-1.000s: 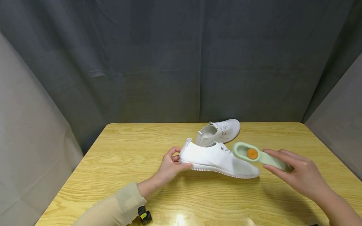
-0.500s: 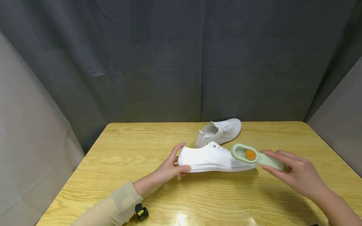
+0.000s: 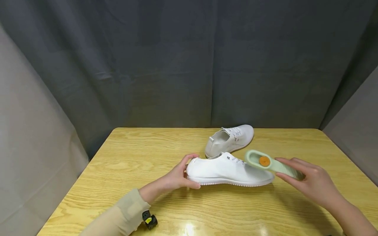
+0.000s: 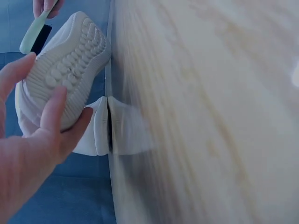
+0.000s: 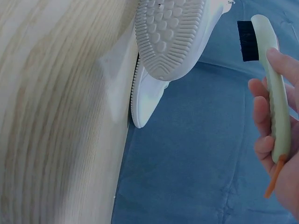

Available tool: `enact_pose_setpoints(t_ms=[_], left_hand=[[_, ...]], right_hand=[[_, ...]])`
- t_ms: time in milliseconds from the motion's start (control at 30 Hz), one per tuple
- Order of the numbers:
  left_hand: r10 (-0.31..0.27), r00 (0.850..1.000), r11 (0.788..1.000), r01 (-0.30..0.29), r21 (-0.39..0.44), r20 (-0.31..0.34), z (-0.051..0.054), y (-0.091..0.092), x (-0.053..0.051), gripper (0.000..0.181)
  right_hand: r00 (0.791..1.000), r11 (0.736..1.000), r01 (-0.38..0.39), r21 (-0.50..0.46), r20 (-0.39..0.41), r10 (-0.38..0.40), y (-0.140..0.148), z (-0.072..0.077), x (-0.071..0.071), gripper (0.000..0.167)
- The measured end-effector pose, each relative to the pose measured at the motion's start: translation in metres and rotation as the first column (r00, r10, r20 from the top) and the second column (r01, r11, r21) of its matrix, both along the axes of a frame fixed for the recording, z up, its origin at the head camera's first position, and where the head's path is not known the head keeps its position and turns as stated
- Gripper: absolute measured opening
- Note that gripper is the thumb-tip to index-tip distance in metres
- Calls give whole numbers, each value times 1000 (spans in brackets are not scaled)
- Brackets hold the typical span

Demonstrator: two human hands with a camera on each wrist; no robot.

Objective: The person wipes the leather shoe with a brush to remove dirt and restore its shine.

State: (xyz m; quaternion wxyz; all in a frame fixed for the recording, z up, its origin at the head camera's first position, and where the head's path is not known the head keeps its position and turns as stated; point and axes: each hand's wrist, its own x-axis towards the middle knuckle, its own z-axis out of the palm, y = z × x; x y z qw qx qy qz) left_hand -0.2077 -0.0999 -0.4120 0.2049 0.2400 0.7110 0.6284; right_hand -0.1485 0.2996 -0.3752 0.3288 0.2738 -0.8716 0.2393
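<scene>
A white shoe [image 3: 227, 170] is gripped at its heel by my left hand [image 3: 174, 177], toe pointing right; its studded sole [image 4: 70, 65] faces the left wrist view. Fingers of the left hand [image 4: 37, 149] lie on the sole and heel. My right hand [image 3: 316, 182] holds a pale green brush [image 3: 280, 167] with an orange round button, its head over the front part of the shoe. In the right wrist view the dark bristles [image 5: 248, 41] stand apart from the shoe [image 5: 173, 37], with my right hand [image 5: 285, 112] around the handle.
A second white shoe [image 3: 240, 137] stands behind the held one on the wooden table [image 3: 141, 147]. Dark grey cloth [image 3: 165, 65] hangs behind the table, with lighter cloth at both sides. A black band with a yellow patch [image 3: 149, 220] is by the left sleeve.
The held shoe tilted and rose slightly, then came down a little, its side and sole edge shifting with my left hand. The brush has barely moved in my right hand.
</scene>
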Motion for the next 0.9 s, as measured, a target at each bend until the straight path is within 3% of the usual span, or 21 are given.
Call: enact_pose_setpoints(t_ms=[167,300,433,567,700,900], left_hand=[[-24,1000,999,24,-36,0,3,0,1,95],[-32,999,998,31,-52,-6,4,0,0,97],[-29,999,998,28,-55,-14,3,-1,-1,97],[-40,999,998,39,-52,-30,3,-2,-2,99],[-62,997,998,61,-31,-52,2,-2,-2,100],[-79,988,997,78,-15,-131,0,-4,-3,99]], right_hand=[[1000,1000,3,15,5,-3,-5,4,-1,52],[999,998,-43,35,11,42,-21,12,-4,52],[992,989,-128,71,-8,129,-50,23,-9,46],[970,967,-234,100,-50,240,-88,31,-15,37],[946,942,-300,152,-76,314,-120,31,-20,43],[947,926,-314,208,5,320,-144,24,-22,35]])
